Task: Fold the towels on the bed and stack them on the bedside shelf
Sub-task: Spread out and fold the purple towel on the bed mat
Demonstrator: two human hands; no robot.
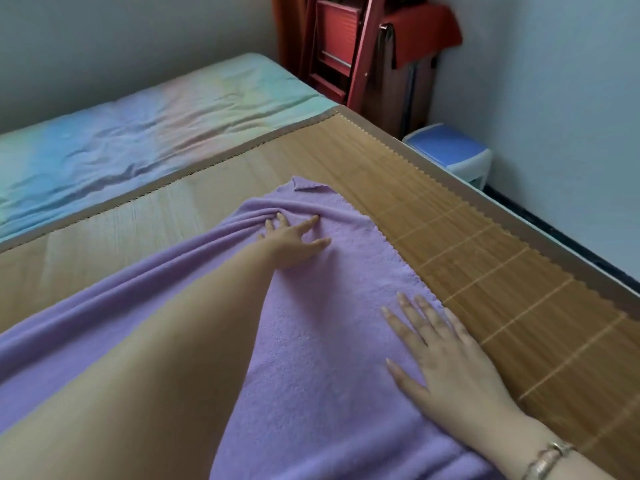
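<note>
A large purple towel (311,341) lies spread over the bamboo mat (485,271) on the bed. My left hand (294,240) reaches far across it and presses flat near the towel's far end, fingers spread, with wrinkles bunched just beyond the fingertips. My right hand (440,348) rests flat on the towel close to its right edge, fingers straight. The towel's far corner is turned over a little. My left forearm hides part of the towel's middle.
A pastel blue-green sheet (121,143) covers the bed's far left half. Past the bed's right edge stands a blue and white plastic stool (453,154). Dark red wooden furniture (363,57) with a red cloth fills the corner.
</note>
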